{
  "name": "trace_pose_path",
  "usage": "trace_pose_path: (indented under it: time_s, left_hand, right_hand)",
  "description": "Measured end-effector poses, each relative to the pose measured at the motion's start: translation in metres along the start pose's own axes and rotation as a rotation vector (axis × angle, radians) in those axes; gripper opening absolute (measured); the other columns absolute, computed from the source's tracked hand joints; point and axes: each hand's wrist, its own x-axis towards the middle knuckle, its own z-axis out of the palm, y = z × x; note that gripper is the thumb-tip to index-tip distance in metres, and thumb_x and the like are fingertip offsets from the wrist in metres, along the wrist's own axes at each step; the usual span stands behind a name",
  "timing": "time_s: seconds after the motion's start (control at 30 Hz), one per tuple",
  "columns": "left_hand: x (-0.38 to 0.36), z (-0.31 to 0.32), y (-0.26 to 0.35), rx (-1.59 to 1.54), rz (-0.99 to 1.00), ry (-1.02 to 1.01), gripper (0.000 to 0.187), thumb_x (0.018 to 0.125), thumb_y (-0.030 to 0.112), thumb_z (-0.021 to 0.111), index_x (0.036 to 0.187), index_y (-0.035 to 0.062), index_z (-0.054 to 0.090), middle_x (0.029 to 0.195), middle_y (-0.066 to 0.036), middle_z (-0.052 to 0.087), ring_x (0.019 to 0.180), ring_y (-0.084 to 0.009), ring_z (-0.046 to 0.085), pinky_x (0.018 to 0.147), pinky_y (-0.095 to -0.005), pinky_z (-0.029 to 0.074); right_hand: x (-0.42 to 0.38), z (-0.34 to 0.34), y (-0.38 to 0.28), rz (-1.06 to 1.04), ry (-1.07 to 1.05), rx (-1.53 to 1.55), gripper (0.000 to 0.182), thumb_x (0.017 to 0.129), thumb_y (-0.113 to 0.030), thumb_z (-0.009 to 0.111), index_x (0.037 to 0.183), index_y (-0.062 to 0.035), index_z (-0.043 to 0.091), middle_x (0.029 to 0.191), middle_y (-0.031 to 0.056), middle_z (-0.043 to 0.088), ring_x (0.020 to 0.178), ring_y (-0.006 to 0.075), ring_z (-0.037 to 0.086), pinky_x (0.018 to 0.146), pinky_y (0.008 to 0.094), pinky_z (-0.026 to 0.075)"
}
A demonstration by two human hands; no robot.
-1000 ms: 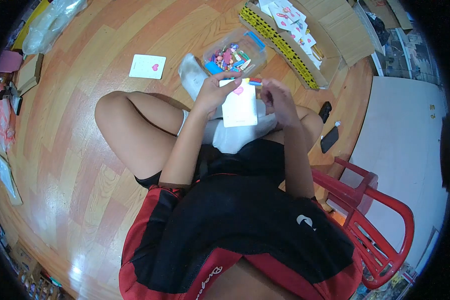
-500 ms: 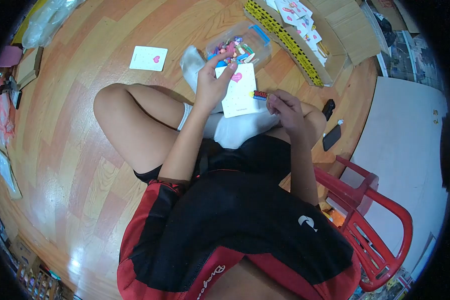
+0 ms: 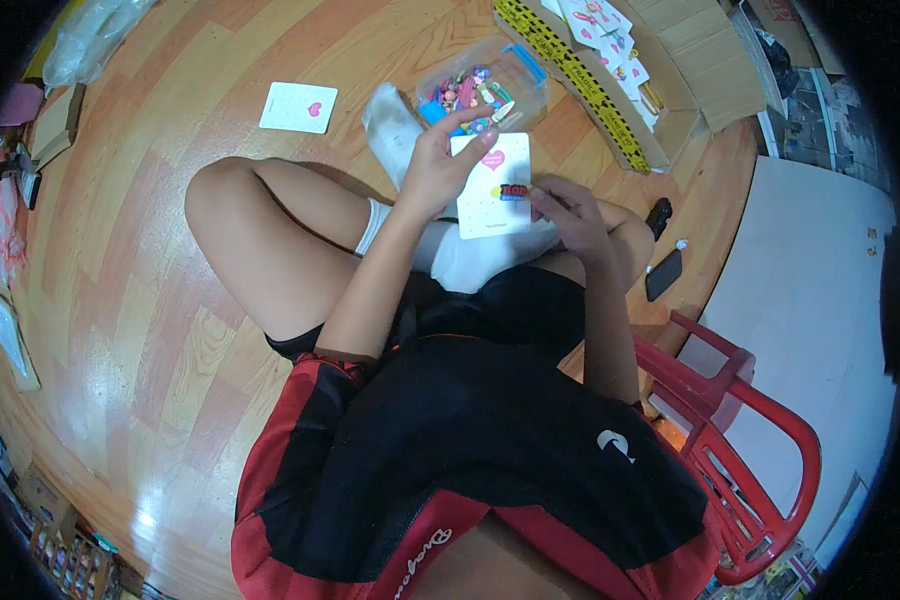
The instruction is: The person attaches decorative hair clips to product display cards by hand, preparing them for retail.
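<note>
A white card (image 3: 492, 215) with a pink heart near its top is pinched along its upper left in my left hand (image 3: 438, 168), held above my crossed legs. The thumb lies on the card's face. My right hand (image 3: 573, 214) is closed at the card's right edge, fingertips on a small lettered piece (image 3: 513, 192) in red and dark blue with a yellow end. That piece overlaps the lower half of the card. Just beyond the card, a clear plastic box (image 3: 525, 90) holds many small colourful trinkets (image 3: 460, 92).
Another white card with a heart (image 3: 292, 108) lies on the wooden floor to the left. An open cardboard box (image 3: 675, 128) with yellow tape holds several printed cards (image 3: 610, 40). A dark phone (image 3: 664, 275) and a red plastic chair (image 3: 735, 400) are on the right.
The lettered piece has moved left from the card's right edge to lie over its face. The card has shifted slightly right, and my left hand has moved with it.
</note>
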Motion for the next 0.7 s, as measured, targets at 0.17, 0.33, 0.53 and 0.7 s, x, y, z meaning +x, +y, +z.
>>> trace_pose_path:
  time_s: [0.17,0.33,0.53,0.7]
  left_hand:
    - [-0.001,0.001,-0.002,-0.038,-0.003,0.049,0.028,0.077,0.017,0.057,0.099,0.0012,0.052,0.094,-0.008,0.055,0.084,-0.0117,0.048,0.073,-0.0239,0.039]
    - [-0.007,0.013,0.004,0.062,0.081,0.213,0.023,0.077,0.015,0.056,0.096,0.0021,0.054,0.087,-0.01,0.057,0.083,-0.0096,0.049,0.067,-0.0225,0.041]
    - [-0.009,0.018,0.013,-0.072,0.115,0.242,0.017,0.077,0.01,0.055,0.091,-0.0005,0.055,0.081,-0.006,0.058,0.079,-0.0086,0.05,0.066,-0.0225,0.041]
    - [-0.008,0.016,0.007,-0.068,0.046,0.268,0.014,0.077,0.009,0.054,0.085,-0.0018,0.056,0.078,-0.004,0.058,0.076,-0.0084,0.05,0.068,-0.0218,0.04]
  right_hand:
    - [0.002,-0.001,0.003,0.079,-0.054,-0.005,0.019,0.08,-0.018,0.051,0.073,-0.0005,0.055,0.061,0.0003,0.048,0.058,0.0083,0.044,0.054,0.0212,0.035]
    - [0.008,0.008,-0.007,0.159,-0.052,-0.112,0.024,0.082,-0.02,0.047,0.068,-0.0011,0.051,0.06,-0.0011,0.045,0.059,0.0068,0.04,0.053,0.0206,0.031]
    - [0.012,0.008,-0.005,0.13,-0.039,-0.124,0.023,0.082,-0.02,0.048,0.068,-0.0025,0.053,0.06,-0.0024,0.046,0.058,0.0064,0.04,0.054,0.0205,0.031]
    - [0.016,0.005,0.001,0.062,-0.029,-0.085,0.023,0.082,-0.02,0.048,0.071,-0.0015,0.055,0.064,-0.0013,0.047,0.059,0.007,0.04,0.054,0.0208,0.032]
